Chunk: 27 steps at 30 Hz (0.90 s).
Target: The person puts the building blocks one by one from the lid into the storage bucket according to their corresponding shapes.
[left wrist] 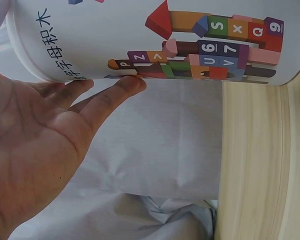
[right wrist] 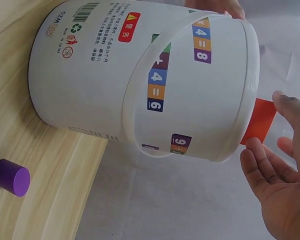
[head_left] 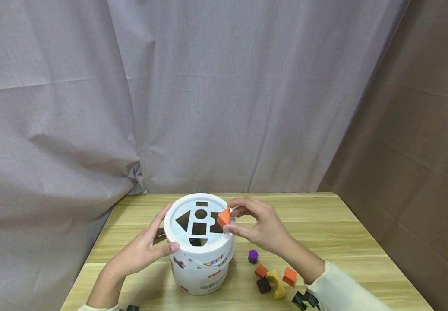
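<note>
A white bucket [head_left: 200, 276] with printed toy blocks stands upright on the table, capped by a lid [head_left: 172, 242] with several shaped holes. Against its left side, my left hand [head_left: 140, 251] spreads its fingers and thumb, touching near the rim. In the left wrist view, that hand's fingers lie fairly straight along the bucket wall. My right hand [head_left: 260, 222] pinches an orange triangular block [head_left: 224, 217] between thumb and fingers, over the hole at the lid's right. From the right wrist camera, the block [right wrist: 260, 120] shows just past the rim; its far end is hidden.
Right of the bucket lie a purple cylinder [head_left: 253, 256], two orange blocks, one [head_left: 260, 271] nearer the bucket and one [head_left: 289, 276] farther right, a yellow arch [head_left: 276, 286] and a dark cube [head_left: 263, 285]. Grey curtains [head_left: 224, 95] hang behind the wooden table [head_left: 317, 216].
</note>
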Tool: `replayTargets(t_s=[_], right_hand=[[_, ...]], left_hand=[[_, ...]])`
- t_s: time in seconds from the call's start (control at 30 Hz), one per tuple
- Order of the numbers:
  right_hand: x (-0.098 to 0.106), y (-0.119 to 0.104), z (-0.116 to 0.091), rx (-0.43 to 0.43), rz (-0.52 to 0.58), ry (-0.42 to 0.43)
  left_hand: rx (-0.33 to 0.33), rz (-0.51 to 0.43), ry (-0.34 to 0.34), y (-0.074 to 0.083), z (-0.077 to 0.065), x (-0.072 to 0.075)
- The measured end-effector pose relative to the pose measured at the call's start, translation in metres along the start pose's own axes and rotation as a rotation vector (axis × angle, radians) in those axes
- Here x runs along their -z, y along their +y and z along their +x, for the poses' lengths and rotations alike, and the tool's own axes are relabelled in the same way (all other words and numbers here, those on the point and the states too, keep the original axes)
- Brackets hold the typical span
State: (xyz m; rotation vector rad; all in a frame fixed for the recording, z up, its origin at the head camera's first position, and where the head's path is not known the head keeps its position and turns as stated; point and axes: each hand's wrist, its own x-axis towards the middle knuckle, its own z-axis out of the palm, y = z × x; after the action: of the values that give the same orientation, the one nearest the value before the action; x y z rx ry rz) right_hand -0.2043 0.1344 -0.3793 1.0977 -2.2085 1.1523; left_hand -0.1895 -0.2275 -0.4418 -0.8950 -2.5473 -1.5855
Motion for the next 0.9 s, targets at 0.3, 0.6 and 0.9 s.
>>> replayTargets(t_s=[0.3, 0.6, 0.9], right_hand=[[-0.007, -0.004, 0.007, -0.002, -0.027, -0.022], [-0.014, -0.010, 0.017, -0.008, -0.021, -0.037], [-0.020, -0.014, 0.024, -0.012, -0.016, -0.058]], left_hand=[[0.007, 0.004, 0.005, 0.001, 0.000, -0.001], [0.007, 0.014, 0.010, 0.002, 0.001, 0.000], [0.030, 0.022, 0.012, 0.004, 0.000, -0.001]])
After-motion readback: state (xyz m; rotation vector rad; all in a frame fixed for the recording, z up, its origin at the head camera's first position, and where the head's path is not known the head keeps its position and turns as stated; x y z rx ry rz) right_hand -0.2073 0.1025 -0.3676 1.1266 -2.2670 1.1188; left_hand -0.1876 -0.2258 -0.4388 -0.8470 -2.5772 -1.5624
